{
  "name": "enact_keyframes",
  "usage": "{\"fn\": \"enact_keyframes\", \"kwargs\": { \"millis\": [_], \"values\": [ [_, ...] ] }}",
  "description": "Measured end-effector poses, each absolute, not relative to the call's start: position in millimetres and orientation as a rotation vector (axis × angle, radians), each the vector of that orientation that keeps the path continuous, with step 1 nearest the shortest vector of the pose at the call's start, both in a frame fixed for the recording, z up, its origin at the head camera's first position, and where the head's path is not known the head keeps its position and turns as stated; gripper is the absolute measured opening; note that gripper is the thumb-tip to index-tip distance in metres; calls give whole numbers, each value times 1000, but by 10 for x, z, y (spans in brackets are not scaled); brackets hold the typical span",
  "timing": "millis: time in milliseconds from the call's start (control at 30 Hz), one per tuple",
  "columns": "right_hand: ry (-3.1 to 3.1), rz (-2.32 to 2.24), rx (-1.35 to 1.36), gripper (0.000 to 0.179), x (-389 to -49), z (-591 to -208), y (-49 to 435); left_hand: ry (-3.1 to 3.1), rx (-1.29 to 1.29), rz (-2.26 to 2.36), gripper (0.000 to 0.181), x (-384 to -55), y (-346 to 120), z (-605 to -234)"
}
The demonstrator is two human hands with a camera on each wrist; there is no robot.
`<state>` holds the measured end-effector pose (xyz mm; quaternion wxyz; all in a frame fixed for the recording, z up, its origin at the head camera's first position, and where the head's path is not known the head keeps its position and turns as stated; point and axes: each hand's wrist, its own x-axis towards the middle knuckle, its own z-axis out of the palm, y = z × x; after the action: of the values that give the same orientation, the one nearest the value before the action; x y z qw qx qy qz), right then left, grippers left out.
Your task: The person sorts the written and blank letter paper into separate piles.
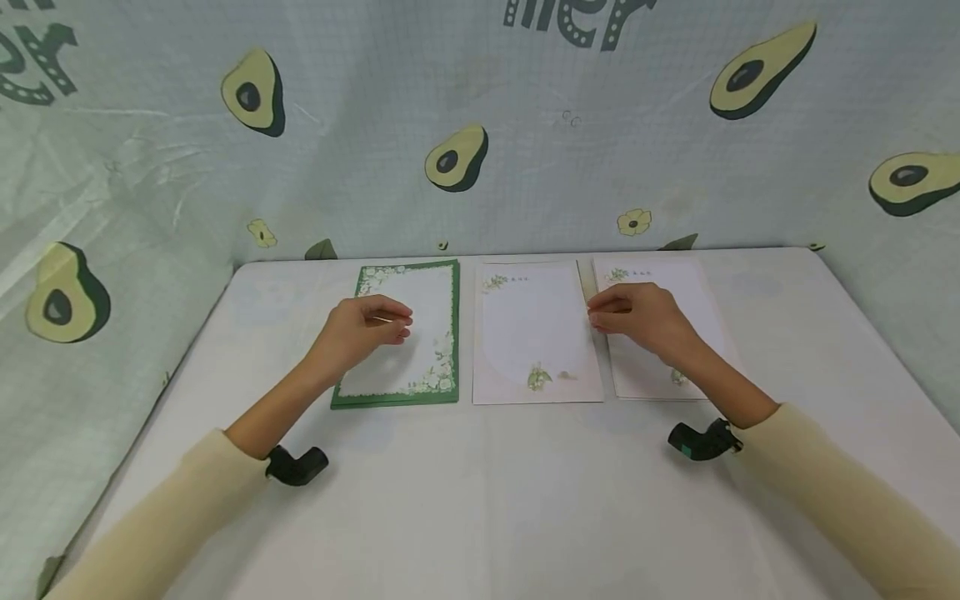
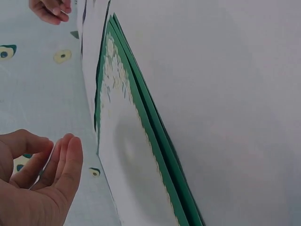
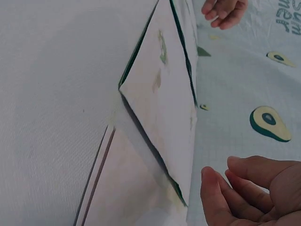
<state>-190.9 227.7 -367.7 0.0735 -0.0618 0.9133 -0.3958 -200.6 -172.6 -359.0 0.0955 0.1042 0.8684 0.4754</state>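
Note:
My left hand [image 1: 363, 332] hovers over a stack of stationery sheets with a green floral border [image 1: 412, 358]. In the left wrist view its thumb and fingers [image 2: 70, 162] are bent loosely toward each other with nothing between them. A pale pink-edged sheet [image 1: 532, 333] with small leaf prints lies in the middle. My right hand [image 1: 645, 317] is above the gap between it and a similar sheet [image 1: 637, 371] on the right. Seen from the right wrist, the right hand [image 3: 249, 193] is also bent around bare air, apart from the papers. The forearm covers part of the right sheet.
The papers lie side by side toward the back of a white-covered table [image 1: 487, 500]. Behind it hangs a pale curtain [image 1: 360, 167] printed with avocados. Black wrist cameras [image 1: 297, 467] sit at both cuffs.

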Motion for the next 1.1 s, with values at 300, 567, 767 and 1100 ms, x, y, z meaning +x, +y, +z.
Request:
{"fn": "enact_keyframes", "kwargs": {
  "millis": [300,567,767,1100],
  "values": [
    [2710,-1170,-168,30,-1986,-3724,2387,2508,359,1428,24,-2076,-1407,-3736],
    [2534,-1324,-79,36,-2103,-3858,2353,2352,373,1508,33,-2211,-1183,-3879],
    [2436,-1353,-30,45,-2135,-3843,2277,2251,269,1533,34,-2315,-1088,-3947],
    [2407,-1371,11,44,-2181,-3845,2236,2192,245,1579,37,-2361,-1034,-3946]
  ]
}}
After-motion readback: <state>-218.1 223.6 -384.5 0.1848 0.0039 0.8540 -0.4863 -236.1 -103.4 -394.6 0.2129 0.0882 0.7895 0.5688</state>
